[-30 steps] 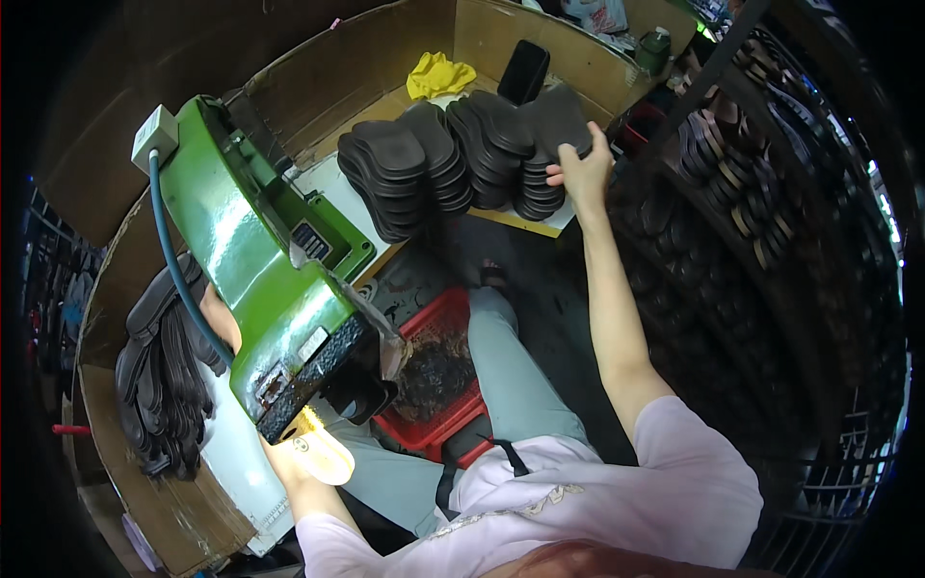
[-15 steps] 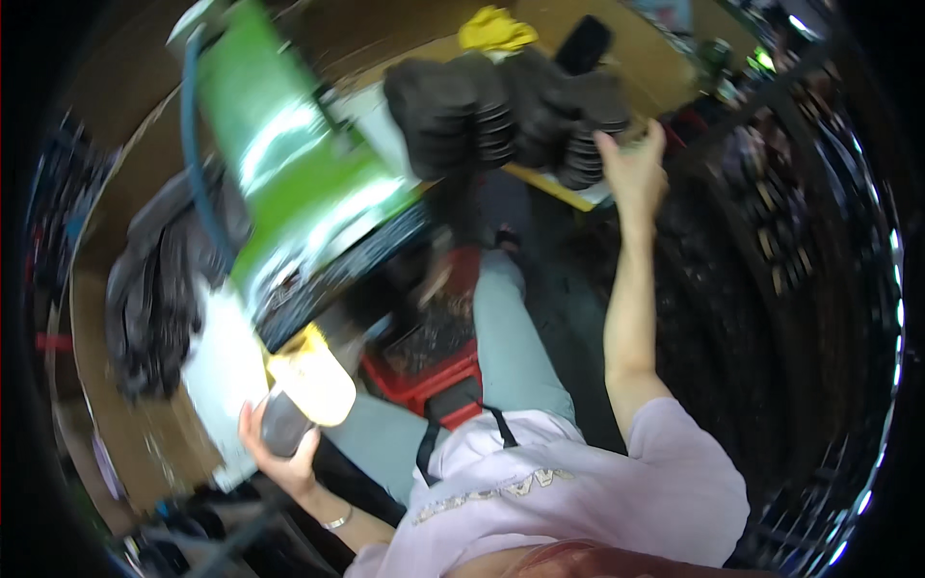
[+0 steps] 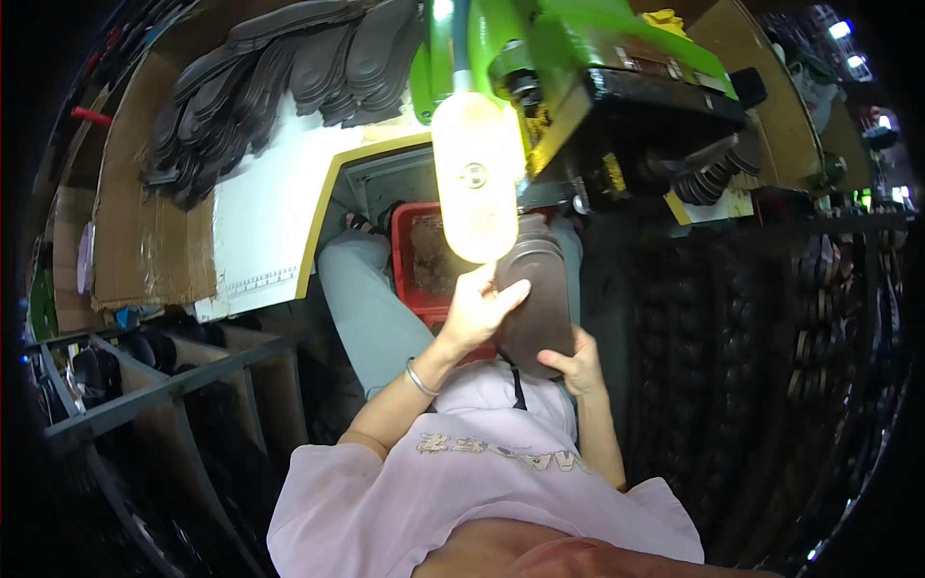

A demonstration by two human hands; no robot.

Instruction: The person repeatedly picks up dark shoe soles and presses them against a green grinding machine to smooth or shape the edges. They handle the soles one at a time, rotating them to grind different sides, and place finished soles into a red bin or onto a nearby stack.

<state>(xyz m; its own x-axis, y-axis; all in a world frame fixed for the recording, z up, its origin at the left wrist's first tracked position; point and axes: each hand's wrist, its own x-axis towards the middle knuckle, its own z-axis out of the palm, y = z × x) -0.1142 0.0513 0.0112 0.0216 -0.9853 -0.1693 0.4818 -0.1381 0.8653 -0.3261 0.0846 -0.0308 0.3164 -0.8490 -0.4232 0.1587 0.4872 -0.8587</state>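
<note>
Both my hands hold a dark brown shoe sole (image 3: pixel 540 299) over my lap, and layered edges at its far end look like more than one sole. My left hand (image 3: pixel 482 306), with a bangle on the wrist, closes on its left edge with the thumb on top. At its near right end my right hand (image 3: pixel 576 364) pinches it, thumb on top and fingers mostly hidden beneath. Just beyond my left hand glows an oval yellow-white lamp (image 3: pixel 474 173). A green machine (image 3: pixel 674 39) with a black lower part stands beyond the lamp and to its right.
Piles of dark soles (image 3: pixel 328 72) lie on the white tabletop (image 3: pixel 260 231) at the far left, beside a cardboard wall (image 3: pixel 159 246). Below, a red crate (image 3: pixel 409 260) stands between my legs. A partitioned rack (image 3: pixel 173 385) is at left; crowded shelves (image 3: pixel 713 328) line the right.
My view has turned, so the machine and lamp appear farther right. My right hand has come from the stacked soles at the far right to the sole by my left hand, now over my lap.
</note>
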